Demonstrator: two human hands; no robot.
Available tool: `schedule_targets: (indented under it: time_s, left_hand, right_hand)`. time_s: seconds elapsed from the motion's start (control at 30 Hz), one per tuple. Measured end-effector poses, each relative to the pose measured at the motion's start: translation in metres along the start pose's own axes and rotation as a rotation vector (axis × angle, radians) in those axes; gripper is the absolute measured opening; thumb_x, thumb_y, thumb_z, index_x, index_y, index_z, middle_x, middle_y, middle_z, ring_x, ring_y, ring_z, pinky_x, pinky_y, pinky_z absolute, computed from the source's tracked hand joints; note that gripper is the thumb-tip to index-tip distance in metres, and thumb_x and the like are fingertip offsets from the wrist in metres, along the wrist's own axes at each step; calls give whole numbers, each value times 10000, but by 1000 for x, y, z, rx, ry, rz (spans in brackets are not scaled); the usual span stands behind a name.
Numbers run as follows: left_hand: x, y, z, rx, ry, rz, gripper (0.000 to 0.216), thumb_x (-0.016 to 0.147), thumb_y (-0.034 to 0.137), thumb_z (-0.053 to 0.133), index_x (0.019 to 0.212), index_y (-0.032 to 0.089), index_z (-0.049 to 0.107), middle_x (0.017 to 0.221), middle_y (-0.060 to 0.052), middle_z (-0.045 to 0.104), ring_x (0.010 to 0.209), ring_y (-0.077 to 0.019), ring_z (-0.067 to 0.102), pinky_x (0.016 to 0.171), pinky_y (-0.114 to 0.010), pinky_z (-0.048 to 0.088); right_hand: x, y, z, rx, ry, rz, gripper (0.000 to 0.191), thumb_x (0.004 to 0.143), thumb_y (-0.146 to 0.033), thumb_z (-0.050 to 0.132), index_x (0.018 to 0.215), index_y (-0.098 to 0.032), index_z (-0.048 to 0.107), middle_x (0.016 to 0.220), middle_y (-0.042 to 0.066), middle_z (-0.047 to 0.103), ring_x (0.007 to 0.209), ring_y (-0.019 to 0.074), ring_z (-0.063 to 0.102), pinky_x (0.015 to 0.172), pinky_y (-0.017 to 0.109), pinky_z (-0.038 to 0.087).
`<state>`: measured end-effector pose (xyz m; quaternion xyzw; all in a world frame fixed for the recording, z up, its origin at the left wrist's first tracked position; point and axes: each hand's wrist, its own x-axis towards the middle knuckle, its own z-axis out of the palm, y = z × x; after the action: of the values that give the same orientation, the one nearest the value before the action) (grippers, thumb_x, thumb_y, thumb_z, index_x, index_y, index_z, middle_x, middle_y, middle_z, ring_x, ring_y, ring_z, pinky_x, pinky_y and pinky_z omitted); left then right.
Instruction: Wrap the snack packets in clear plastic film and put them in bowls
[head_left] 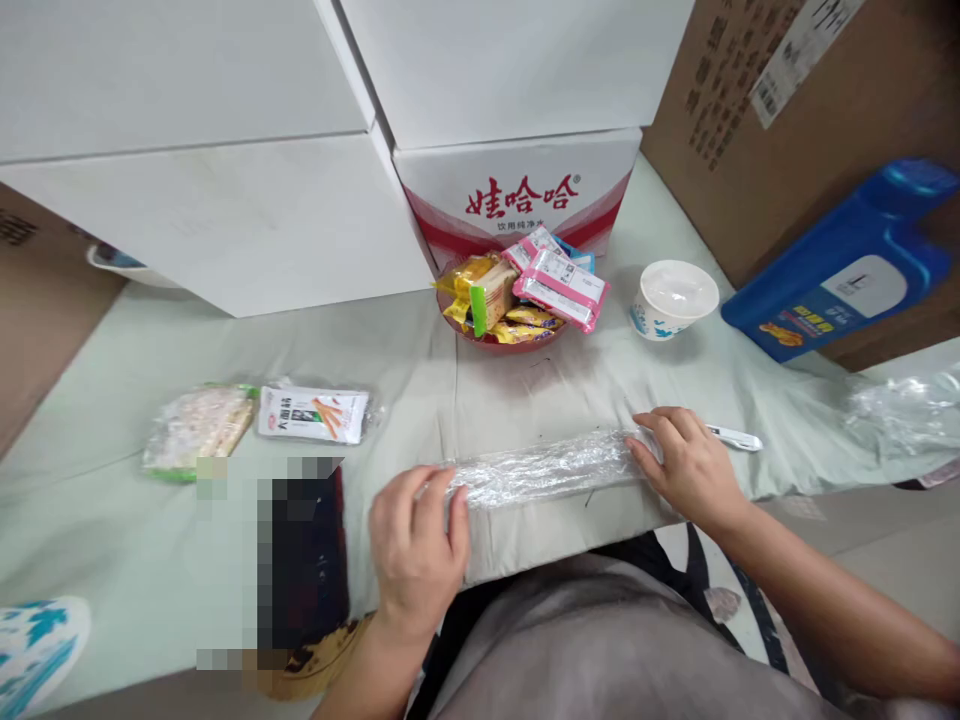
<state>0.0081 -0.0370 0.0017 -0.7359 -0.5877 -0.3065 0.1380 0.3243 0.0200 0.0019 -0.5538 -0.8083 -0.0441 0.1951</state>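
A long strip of folded clear plastic film (544, 472) lies crosswise near the table's front edge. My left hand (420, 545) holds its left end, with the fingers curled over it and the thumb at the side. At the opposite end, my right hand (690, 465) grips the film between thumb and fingers. Just beyond the right hand's knuckles lies a slim white tool (736, 438), like a utility knife, partly hidden by the hand. A dark item (307, 560), partly blurred out, is left of my left hand.
Behind the film stands a red bowl (502, 345) of wrapped snacks. To its right are a paper cup (675, 300) and a blue bottle (840, 265). Two snack packs, one white (315, 415) and one green-edged (199, 430), lie left. Boxes (525, 190) line the back. Crumpled plastic (904, 410) sits far right.
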Motion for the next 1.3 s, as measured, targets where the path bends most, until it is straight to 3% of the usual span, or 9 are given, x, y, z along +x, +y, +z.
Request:
schedule_targets:
  time_s: [0.1,0.23,0.4,0.63,0.73,0.87,0.97,1.1,1.3]
  left_hand:
    - [-7,17,1,-96,-261,164,440,930,292,529,1332,114,511,1297,-179,577,1273,-336,479,1045,-468,379]
    - [-23,29,16,6,-485,159,761,874,556,551,1481,135,366,1536,-175,357,1430,-453,209,1114,-640,184]
    - [-33,28,25,32,-564,98,850,827,601,590,1518,199,300,1578,-145,287,1450,-453,145,1101,-686,147]
    - [-29,26,23,28,-533,130,841,820,600,604,1495,168,349,1561,-169,313,1432,-463,172,1093,-685,143]
    - [-26,30,19,23,-475,146,764,812,551,642,1449,186,431,1533,-189,348,1407,-474,221,1071,-686,178]
    - [-22,40,14,-35,-385,101,484,856,428,625,1275,185,604,1281,-183,576,1194,-390,484,967,-563,365]
    - [-20,44,15,-139,-423,137,382,882,401,595,1158,144,653,1086,-144,649,1010,-303,560,850,-439,439]
    - [-17,44,19,-199,-431,175,404,889,432,583,1156,135,641,1152,-140,644,1069,-317,553,907,-472,415]
    - [-22,42,16,-344,-385,262,358,916,339,547,1220,158,605,1288,-133,595,1290,-328,454,1089,-538,281]
  right_hand:
    - [1,-11,-5,110,13,-238,383,950,-421,517,1206,-152,606,1161,154,640,1147,295,554,961,462,445]
    - [-4,-27,9,135,-255,-561,831,879,-727,396,1470,-143,388,1483,154,445,1418,350,287,1129,596,213]
    - [-11,-27,28,106,-368,-552,992,822,-813,351,1541,-142,224,1570,141,299,1465,359,168,1150,595,144]
    - [-27,7,11,25,-366,-515,1013,803,-816,399,1536,-135,241,1564,156,307,1455,380,182,1128,624,140]
    - [-43,24,2,25,-345,-531,837,868,-680,498,1490,-140,351,1504,151,421,1400,337,316,1092,555,261]
    - [-63,32,-8,116,-274,-502,382,948,-226,505,1326,-197,548,1317,107,608,1190,246,523,969,434,397]
    - [-67,29,-16,200,-233,-508,283,936,-149,478,1171,-194,628,1201,109,657,1088,230,563,899,406,430]
    - [-58,16,-38,290,-230,-562,244,947,-124,432,1073,-175,635,1127,112,676,1184,250,532,950,424,401]
    - [-20,-21,-79,619,-602,-604,240,931,-94,405,1043,-173,601,886,70,675,896,189,603,859,370,441]
